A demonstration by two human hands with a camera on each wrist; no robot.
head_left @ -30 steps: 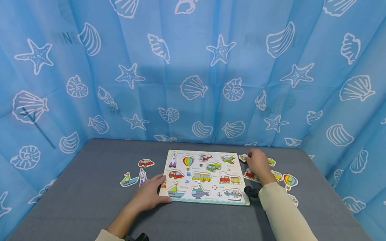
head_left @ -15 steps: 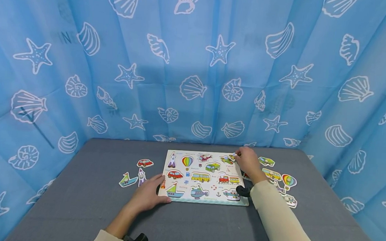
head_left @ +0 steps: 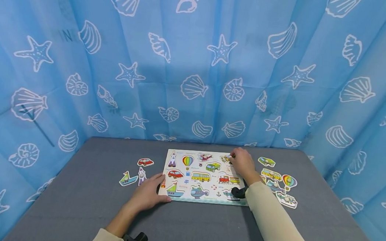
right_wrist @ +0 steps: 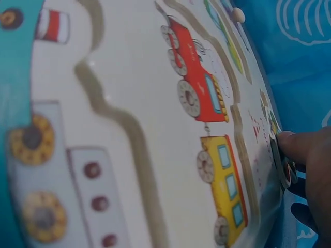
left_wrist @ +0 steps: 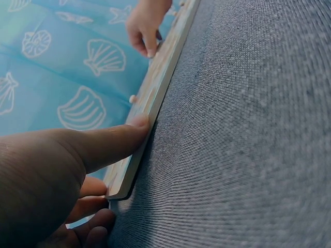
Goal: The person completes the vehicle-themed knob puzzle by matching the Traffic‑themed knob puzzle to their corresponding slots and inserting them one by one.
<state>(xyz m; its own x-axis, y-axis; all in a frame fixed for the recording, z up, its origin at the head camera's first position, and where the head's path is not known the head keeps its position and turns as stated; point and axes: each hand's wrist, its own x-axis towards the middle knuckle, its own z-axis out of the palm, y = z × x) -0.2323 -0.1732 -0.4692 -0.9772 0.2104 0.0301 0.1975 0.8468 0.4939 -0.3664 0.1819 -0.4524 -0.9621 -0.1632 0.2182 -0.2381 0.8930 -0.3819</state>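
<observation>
A wooden puzzle board (head_left: 213, 188) with printed vehicle pictures lies flat on the table. My left hand (head_left: 146, 195) holds its near left corner. In the left wrist view, the thumb (left_wrist: 116, 144) presses along the front edge while the other fingers bend at the left side. At the board's far right corner, my right hand (head_left: 243, 163) pinches an airplane puzzle piece (head_left: 225, 159) over the airplane picture. The right wrist view shows that piece (right_wrist: 281, 160) under the fingertips, slightly tilted; whether it is seated cannot be told. A helicopter piece (head_left: 205, 157) with a knob sits in the board.
Left of the board lie a red car piece (head_left: 145, 162), a sailboat piece (head_left: 128, 179) and a rocket piece (head_left: 142, 176). On the right are a green truck piece (head_left: 266, 162), a bus piece (head_left: 271, 174), a balloon piece (head_left: 289, 181) and several others. A shell-patterned curtain (head_left: 190, 61) hangs behind.
My right hand has carried the airplane piece left, from the table beside the board onto its far right corner. The left hand stays on the near left corner.
</observation>
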